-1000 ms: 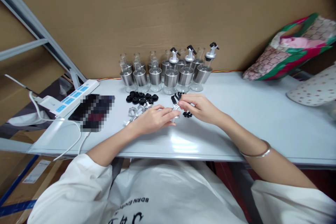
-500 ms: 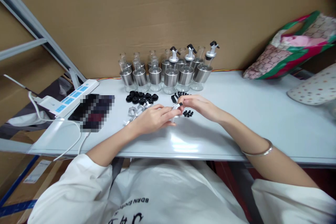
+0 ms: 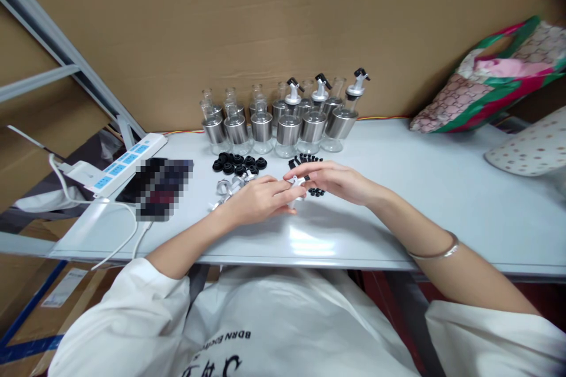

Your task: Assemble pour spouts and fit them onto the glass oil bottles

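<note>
Currently, left hand (image 3: 260,200) and right hand (image 3: 338,179) are both pinching one silver spout (image 3: 297,181) just above the worktop (image 3: 398,212); its black tip, seemingly loose, is risking slipping off among the black plugs (image 3: 316,191) nearby.

Small assembly workshop: cardboard wall (image 3: 230,17), worktable (image 3: 433,188), batch of dispenser bottles (image 3: 283,118), loose caps (image 3: 239,164).

Power strip (image 3: 126,160), patterned bag (image 3: 481,85).
</note>
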`<state>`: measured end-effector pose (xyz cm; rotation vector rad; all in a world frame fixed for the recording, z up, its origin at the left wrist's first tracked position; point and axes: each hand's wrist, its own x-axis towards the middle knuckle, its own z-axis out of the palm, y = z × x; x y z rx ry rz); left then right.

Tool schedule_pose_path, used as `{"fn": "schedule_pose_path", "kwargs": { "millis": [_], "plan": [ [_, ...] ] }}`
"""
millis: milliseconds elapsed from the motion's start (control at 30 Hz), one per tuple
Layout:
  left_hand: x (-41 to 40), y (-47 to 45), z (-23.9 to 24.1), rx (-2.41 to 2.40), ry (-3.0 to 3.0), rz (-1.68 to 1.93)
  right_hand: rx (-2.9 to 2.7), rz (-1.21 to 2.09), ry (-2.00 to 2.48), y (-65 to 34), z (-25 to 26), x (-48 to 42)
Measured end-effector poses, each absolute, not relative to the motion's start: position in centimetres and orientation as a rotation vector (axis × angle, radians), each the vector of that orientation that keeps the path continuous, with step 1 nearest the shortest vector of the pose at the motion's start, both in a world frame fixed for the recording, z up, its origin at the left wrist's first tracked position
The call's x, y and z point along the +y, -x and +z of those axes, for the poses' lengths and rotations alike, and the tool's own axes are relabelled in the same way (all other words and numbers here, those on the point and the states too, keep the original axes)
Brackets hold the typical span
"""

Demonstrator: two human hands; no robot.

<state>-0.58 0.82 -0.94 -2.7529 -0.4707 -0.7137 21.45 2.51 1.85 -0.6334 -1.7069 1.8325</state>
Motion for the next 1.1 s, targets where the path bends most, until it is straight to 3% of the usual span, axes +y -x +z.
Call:
{"fn": "schedule_pose_path", "kwargs": {
  "millis": [467, 1100],
  "plan": [
    [0.63, 0.68, -0.84, -0.391, 2.742, -0.729, -1.607, 2.058, 0.482, -21.75, 1.85, 2.58],
    [0.36, 0.61, -0.61, -0.445, 2.782, -0.646, -1.54, 2.115, 0.486, -21.35, 1.68, 2.18]
  ]
}}
